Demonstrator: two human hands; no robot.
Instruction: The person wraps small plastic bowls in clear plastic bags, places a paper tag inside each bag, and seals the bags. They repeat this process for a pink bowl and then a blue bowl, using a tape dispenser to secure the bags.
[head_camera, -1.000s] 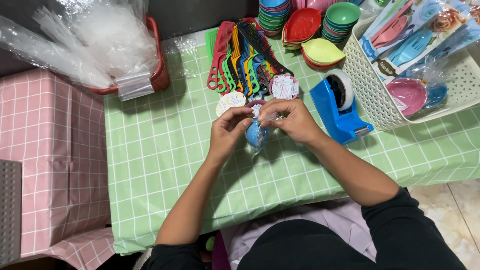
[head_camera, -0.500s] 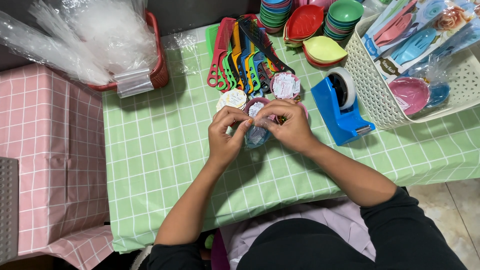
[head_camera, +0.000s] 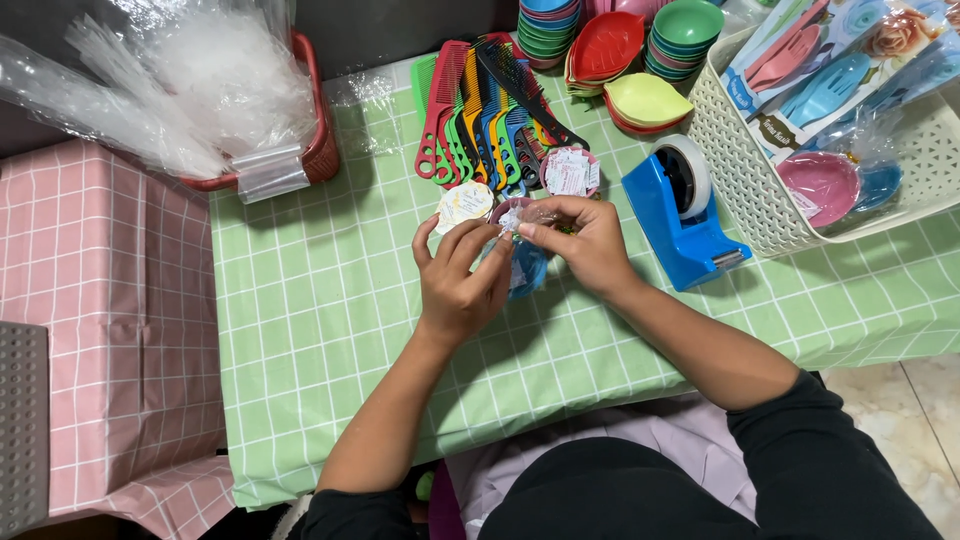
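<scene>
Green checked cloth (head_camera: 330, 330) covers the work table, with a pink checked surface (head_camera: 100, 300) well out beyond the left hand.

Item in hand: a small clear packet (head_camera: 523, 262) with blue contents and a printed card at its top, held just above the cloth between both hands, close in front of the body. Left hand (head_camera: 462, 285) is curled on the packet's near side, thumb and fingers closed on the film. Right hand (head_camera: 588, 243) pinches the packet's top edge between thumb and forefinger.

Change noted: a second ago both hands were bunched tightly over the packet, hiding most of it. They have since drawn slightly apart, and the blue body and top edge now show between them. The packet's position over the cloth is essentially unchanged. Judgement: work on the packet's top edge is under way, not finished; whether the edge is closed cannot be told.

Surroundings: a round pale label (head_camera: 463, 205) lies just past the left fingertips, and a stack of small tags (head_camera: 570, 172) just past the right. Beyond these fans a spread of coloured combs (head_camera: 480, 115). A blue tape dispenser (head_camera: 685, 215) stands beside the right hand, on its outer side, and a white basket (head_camera: 740, 190) of packed goods beyond that. Stacked coloured dishes (head_camera: 620, 50) sit at the far edge. A red basket (head_camera: 320, 140) of clear bags sits far beyond the left hand.
</scene>
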